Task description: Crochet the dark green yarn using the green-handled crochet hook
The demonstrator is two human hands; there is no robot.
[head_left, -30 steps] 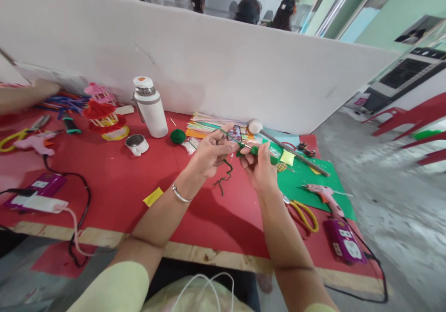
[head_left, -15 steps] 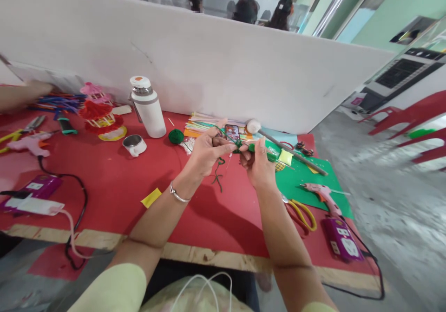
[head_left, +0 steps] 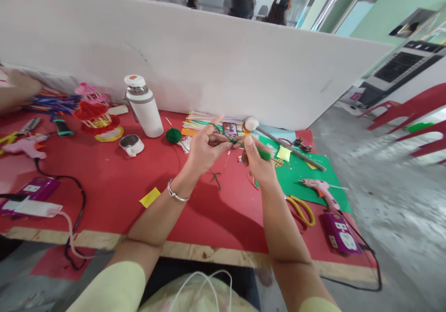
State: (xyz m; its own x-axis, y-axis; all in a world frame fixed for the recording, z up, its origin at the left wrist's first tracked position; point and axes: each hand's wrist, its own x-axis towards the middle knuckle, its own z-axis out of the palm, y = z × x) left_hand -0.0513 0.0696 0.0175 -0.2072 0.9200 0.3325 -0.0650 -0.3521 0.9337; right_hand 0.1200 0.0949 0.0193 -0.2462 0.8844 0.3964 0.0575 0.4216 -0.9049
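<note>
My left hand (head_left: 201, 153) pinches a small piece of green yarn work (head_left: 234, 141), with a strand running over its raised index finger. My right hand (head_left: 259, 165) is closed around the green handle of a crochet hook (head_left: 265, 154). The hook's tip meets the yarn between my two hands, too small to make out clearly. A loose green yarn tail (head_left: 216, 177) hangs below my left hand. To the left, the green yarn ball (head_left: 173, 135) lies on the red table, its strand leading toward my left hand.
A phone (head_left: 230, 129) stands behind my hands. On the left are a white flask (head_left: 146, 112), a steel cup (head_left: 132, 145) and another person's hand (head_left: 22, 87). Pliers with yellow handles (head_left: 303, 210) and a glue gun (head_left: 322, 187) lie right. A white partition (head_left: 223, 66) borders the back.
My right hand has turned, and the hook's handle now slants down to the right. My hands stay close together on the yarn. The other person's hand has moved left.
</note>
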